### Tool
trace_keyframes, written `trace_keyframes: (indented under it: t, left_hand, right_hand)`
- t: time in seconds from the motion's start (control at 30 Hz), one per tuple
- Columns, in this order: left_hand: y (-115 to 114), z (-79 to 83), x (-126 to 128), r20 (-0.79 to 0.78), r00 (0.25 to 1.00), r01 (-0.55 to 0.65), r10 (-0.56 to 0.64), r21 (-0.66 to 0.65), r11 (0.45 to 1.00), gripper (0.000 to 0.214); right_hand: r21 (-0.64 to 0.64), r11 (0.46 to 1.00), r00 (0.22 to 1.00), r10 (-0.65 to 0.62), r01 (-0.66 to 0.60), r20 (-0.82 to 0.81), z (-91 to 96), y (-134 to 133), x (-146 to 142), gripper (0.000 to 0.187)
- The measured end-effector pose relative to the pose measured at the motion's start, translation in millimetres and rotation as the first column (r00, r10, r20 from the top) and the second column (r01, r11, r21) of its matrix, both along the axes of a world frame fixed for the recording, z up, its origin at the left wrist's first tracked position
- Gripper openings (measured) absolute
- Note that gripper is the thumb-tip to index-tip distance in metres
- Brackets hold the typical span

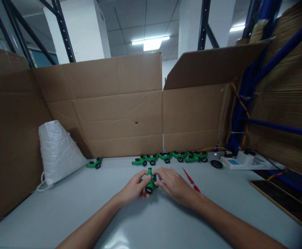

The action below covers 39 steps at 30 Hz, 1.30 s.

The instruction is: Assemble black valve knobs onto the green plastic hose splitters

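Observation:
Both my hands meet at the middle of the grey table [62, 207] around one small green plastic fitting with a black ring [150, 181]. My left hand [135, 188] pinches it from the left, fingers curled round the black ring end. My right hand [173, 183] grips its right side with fingertips pressed on it. The fitting sits just above the tabletop, its green stub pointing away from me.
A row of several similar green fittings [171, 157] lines the back by the cardboard wall [109, 114], one more [95, 162] apart at left. A red screwdriver [191, 180] lies right of my hand. A black ring [216, 164], a white device [235, 162], a white bag [57, 152] at left.

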State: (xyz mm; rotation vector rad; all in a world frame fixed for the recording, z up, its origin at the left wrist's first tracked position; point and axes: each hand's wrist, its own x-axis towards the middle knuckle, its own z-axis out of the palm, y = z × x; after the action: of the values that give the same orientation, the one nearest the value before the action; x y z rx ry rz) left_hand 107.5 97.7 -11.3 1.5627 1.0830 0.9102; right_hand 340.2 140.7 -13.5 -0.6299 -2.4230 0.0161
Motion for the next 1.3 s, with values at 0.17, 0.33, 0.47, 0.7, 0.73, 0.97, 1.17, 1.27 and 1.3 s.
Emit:
trace_keyframes:
  t: [0.17, 0.33, 0.47, 0.7, 0.73, 0.97, 1.17, 1.27, 1.3]
  left_hand:
    - [1.1, -4.3, -3.8, 0.019, 0.998, 0.061, -0.061, -0.013, 0.998, 0.056]
    - [0.3, -4.7, -3.7, 0.064, 0.993, 0.104, -0.101, -0.047, 0.994, 0.057]
    - [-1.2, -3.6, -1.9, 0.091, 0.987, 0.141, -0.133, -0.083, 0.987, 0.057]
    - [-2.4, -6.7, 0.0, 0.078, 0.989, 0.129, -0.128, -0.01, 0.992, 0.058]
    - [-2.2, -7.3, 0.1, 0.069, 0.99, 0.124, -0.124, 0.001, 0.992, 0.058]
    - [0.0, -11.1, 0.6, 0.027, 0.998, 0.06, -0.06, 0.004, 0.998, 0.058]
    - [-1.9, 0.1, -0.7, 0.005, 0.998, 0.068, -0.068, 0.052, 0.996, 0.054]
    - [-1.1, 2.5, -3.2, -0.011, 0.999, 0.037, -0.037, 0.078, 0.996, 0.052]
    - [-0.3, 2.4, -4.4, -0.022, 0.999, 0.025, -0.023, 0.095, 0.995, 0.051]
  right_hand:
    - [0.175, 0.984, 0.998, -0.033, 0.023, 0.056, -0.6, 0.3, -1.5, 0.018]
    - [0.268, 0.963, 0.996, -0.049, 0.025, 0.08, 5.7, -2.8, 2.5, 0.023]
    - [0.319, 0.947, 0.99, -0.072, 0.029, 0.123, 6.9, -4.9, 2.1, 0.028]
    - [0.17, 0.985, 1.0, -0.029, 0.027, 0.011, -1.8, -7.2, -3.6, 0.041]
    - [0.142, 0.99, 1.0, -0.024, 0.023, 0.0, -2.6, -7.0, -3.9, 0.041]
    - [-0.131, 0.989, 0.997, -0.073, 0.072, 0.0, 1.8, -5.2, -4.0, 0.034]
    - [-0.261, 0.965, 0.999, -0.042, 0.037, -0.014, -1.8, 3.7, 0.6, 0.033]
    - [-0.293, 0.956, 1.0, -0.014, 0.01, -0.011, -4.9, 6.6, 0.7, 0.032]
    - [-0.307, 0.952, 1.0, -0.008, 0.003, -0.016, -5.0, 6.7, 0.6, 0.031]
